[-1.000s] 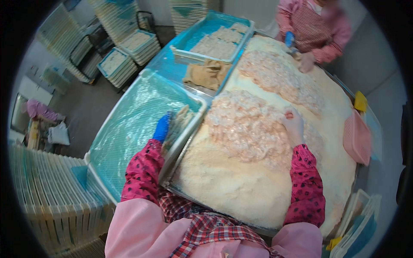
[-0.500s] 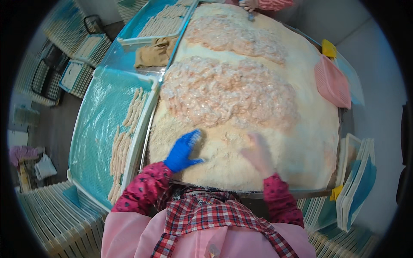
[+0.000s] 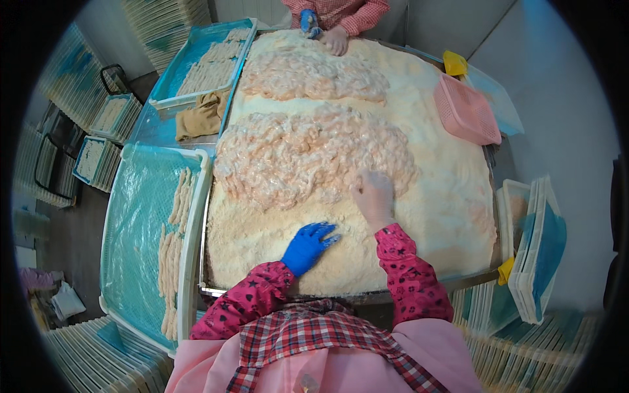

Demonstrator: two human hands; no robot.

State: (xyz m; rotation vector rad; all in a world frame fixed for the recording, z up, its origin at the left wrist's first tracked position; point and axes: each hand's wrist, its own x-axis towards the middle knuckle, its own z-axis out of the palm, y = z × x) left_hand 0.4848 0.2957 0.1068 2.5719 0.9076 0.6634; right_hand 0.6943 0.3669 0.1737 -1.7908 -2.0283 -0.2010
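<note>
My left hand [image 3: 303, 251], in a blue glove dusted with pale powder, rests low over the floury crumb coating [image 3: 262, 229] near the front edge of the table. Its fingers are stretched toward the right, with nothing in them. Farther in and to the right, my right hand [image 3: 375, 196] reaches the near edge of a wet, pinkish heap of raw meat pieces [image 3: 308, 154]. Its fingers are curled together there, and what lies between them is hidden. At my left, a white-rimmed tray [image 3: 202, 229] lined with turquoise mesh holds rows of coated strips [image 3: 171, 262] along its right side.
Across the table, another person's hands [image 3: 334, 39] work beyond a second meat heap [image 3: 314, 75]. A filled tray [image 3: 219, 62] and a brown cloth [image 3: 201, 116] lie at the far left. A pink basket [image 3: 466, 108] sits on the right edge; stacked frames [image 3: 531, 255] stand beside the table.
My right hand has moved forward to the meat heap and its fingers have curled. My left hand has turned to point rightward, fingers lower. The view has shifted, showing more of the other person.
</note>
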